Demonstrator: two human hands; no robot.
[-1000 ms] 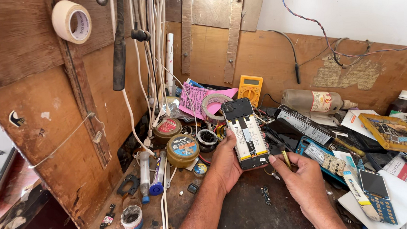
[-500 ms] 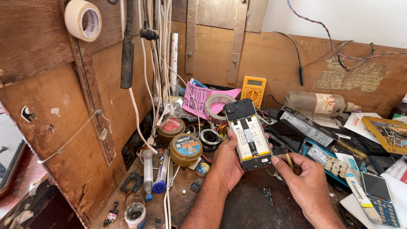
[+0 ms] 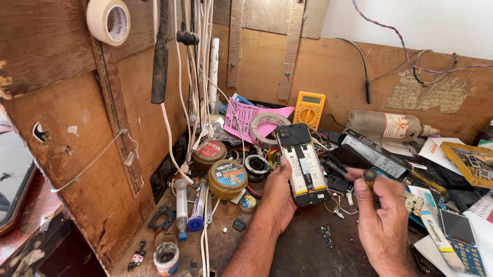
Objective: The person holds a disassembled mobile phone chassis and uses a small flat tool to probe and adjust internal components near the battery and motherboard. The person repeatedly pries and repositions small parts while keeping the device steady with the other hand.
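Moved: almost nothing, both hands stayed put.
Left hand (image 3: 279, 195): wrapped round open phone (image 3: 302, 165), held up.
Right hand (image 3: 382, 215): pinching small screwdriver (image 3: 370, 178), just right of phone.
Nearby: round tins (image 3: 227, 180) left, yellow meter (image 3: 309, 109) behind.

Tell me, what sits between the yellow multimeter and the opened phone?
In the head view, a grey tape roll lies between the yellow multimeter and the opened phone, which the left hand holds.

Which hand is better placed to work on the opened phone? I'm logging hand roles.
Right hand, probably: it holds a screwdriver beside the opened phone, while the left hand is occupied gripping it.
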